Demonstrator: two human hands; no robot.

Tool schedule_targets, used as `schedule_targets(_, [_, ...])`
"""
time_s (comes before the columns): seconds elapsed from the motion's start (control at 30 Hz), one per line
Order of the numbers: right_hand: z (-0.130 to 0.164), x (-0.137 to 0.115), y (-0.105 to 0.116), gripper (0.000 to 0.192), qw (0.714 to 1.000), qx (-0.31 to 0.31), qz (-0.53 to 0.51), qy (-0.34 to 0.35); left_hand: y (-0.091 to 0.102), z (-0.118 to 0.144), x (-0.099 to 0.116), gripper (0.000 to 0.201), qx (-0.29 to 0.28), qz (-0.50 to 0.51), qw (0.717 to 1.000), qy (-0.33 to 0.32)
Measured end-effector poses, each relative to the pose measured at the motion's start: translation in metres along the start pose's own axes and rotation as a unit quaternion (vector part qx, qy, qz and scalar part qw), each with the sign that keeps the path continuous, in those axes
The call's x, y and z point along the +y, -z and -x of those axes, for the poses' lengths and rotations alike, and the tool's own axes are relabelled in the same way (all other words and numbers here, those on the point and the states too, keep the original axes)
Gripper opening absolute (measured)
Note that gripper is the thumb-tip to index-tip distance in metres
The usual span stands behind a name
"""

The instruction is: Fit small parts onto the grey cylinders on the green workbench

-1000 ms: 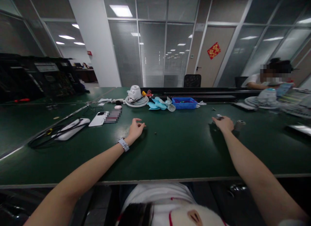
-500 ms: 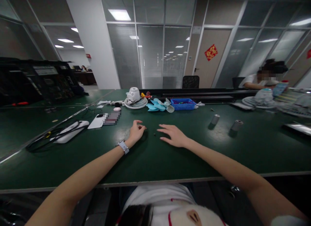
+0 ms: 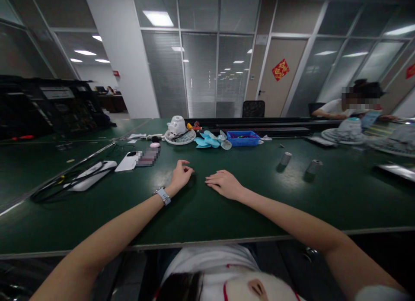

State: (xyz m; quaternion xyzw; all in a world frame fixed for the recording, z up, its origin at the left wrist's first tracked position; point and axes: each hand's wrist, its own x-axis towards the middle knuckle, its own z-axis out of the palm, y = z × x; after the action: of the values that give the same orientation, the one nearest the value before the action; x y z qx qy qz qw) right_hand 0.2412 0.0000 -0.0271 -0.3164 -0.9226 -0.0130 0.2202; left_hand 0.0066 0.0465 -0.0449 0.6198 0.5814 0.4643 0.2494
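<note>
My left hand (image 3: 182,176) is just left of the middle of the green table (image 3: 201,219), with a watch on its wrist. Its thumb and some fingers meet in a pinch while the index finger curves out; whatever they hold, if anything, is too small to make out. Across a short gap, my right hand (image 3: 225,184) rests low on the tabletop. Its fingers are drawn together, tips pointing left, over the spot where a small dark piece lay. That piece is hidden now.
Two metal cylinders (image 3: 285,159) stand right of my right hand. Behind lie blue fan blades (image 3: 207,140), a blue tray (image 3: 243,139) and a white fan part (image 3: 177,127). A white phone (image 3: 128,161) and a cable-wrapped white object (image 3: 92,176) lie left. A person (image 3: 333,109) sits far right.
My right hand has come down and slightly left, its spread fingers drawing together. The small dark piece between the hands is out of sight. My left hand has kept its pose.
</note>
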Motion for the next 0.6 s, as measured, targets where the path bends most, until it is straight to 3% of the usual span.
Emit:
schedule_targets(0.17, [-0.001, -0.001, -0.001, 0.022, 0.999, 0.041, 0.001, 0.0, 0.0, 0.001, 0.004, 0.034, 0.005, -0.007, 1.0, 0.004])
schedule_targets(0.43, [-0.003, -0.001, 0.001, 0.029, 1.0, -0.01, 0.005, 0.0, 0.002, 0.003, 0.006, 0.037, -0.005, 0.0, 1.0, 0.003])
schedule_targets(0.6, [0.005, 0.029, 0.032, 0.037, 0.993, 0.058, 0.079, -0.064, 0.003, 0.004, 0.005, 0.039, -0.018, 0.003, 1.0, -0.005])
